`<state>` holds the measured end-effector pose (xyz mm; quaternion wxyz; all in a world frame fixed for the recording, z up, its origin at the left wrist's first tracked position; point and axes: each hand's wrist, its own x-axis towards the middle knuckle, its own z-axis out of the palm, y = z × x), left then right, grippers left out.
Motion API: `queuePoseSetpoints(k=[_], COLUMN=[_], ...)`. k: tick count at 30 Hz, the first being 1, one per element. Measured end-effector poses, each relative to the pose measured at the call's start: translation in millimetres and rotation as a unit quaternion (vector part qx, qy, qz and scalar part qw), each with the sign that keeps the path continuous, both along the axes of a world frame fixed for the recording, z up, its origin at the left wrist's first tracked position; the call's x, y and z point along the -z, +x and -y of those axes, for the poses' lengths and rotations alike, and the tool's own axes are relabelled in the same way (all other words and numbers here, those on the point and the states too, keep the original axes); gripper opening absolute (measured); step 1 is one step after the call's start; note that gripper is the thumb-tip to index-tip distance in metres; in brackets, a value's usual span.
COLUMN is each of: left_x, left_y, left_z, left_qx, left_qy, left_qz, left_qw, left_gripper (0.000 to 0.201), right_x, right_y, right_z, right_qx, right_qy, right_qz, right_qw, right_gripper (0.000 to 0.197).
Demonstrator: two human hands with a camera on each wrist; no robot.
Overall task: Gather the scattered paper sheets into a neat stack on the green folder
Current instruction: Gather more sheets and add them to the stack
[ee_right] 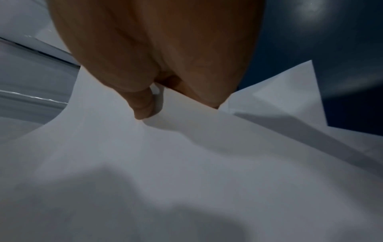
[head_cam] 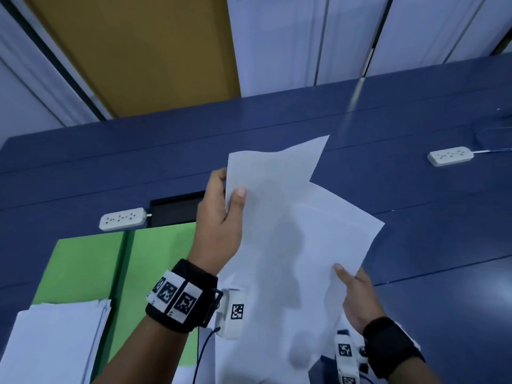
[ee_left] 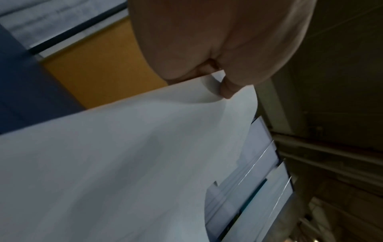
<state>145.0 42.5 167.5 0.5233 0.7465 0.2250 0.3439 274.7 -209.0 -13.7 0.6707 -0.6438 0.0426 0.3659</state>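
Note:
I hold a loose bunch of white paper sheets [head_cam: 288, 245] up above the blue table, their edges fanned out and uneven. My left hand [head_cam: 221, 214] pinches the bunch at its upper left edge, thumb on the near face. My right hand [head_cam: 354, 295] pinches the lower right edge, thumb on top. In the left wrist view the sheets [ee_left: 124, 155] hang from my left hand [ee_left: 219, 81]. The right wrist view shows my right hand [ee_right: 157, 91] pinching the sheets [ee_right: 186, 163]. The green folder [head_cam: 91, 261] lies open at the left, with a stack of white sheets [head_cam: 52, 339] on its near part.
A white power strip [head_cam: 123, 219] and a black recess [head_cam: 177, 209] lie just beyond the folder. Another power strip [head_cam: 450, 155] with a cable sits at the far right. The blue table [head_cam: 415, 231] ends at white cabinets and a yellow panel behind.

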Motion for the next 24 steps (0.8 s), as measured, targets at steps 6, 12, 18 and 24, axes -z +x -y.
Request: queuePoseSetpoints(k=[6, 12, 18, 24], left_x=[-52.7, -58.2, -41.2, -25.1], left_y=[-56.7, -104.5, -106.5, -93.3], left_z=[5.2, -11.5, -17.3, -17.1], left_qx=[0.146, 0.16, 0.207, 0.269], left_qy=[-0.152, -0.25, -0.338, -0.391], left_qz=[0.069, 0.097, 0.101, 0.156], left_qw=[0.975, 0.95, 0.913, 0.866], left_gripper=[0.018, 0.02, 0.009, 0.032], right_x=[-38.2, -47.9, -70.3, -81.5], right_y=[1.6, 4.2, 6.0, -0.4], right_z=[-4.9, -3.5, -22.5, -37.8], right_qx=[-0.012, 0.049, 0.055, 0.134], right_qy=[0.032, 0.038, 0.057, 0.017], right_qz=[-0.002, 0.013, 0.035, 0.048], right_qw=[0.999, 0.998, 0.996, 0.99], right_gripper=[0.023, 0.028, 0.018, 0.022])
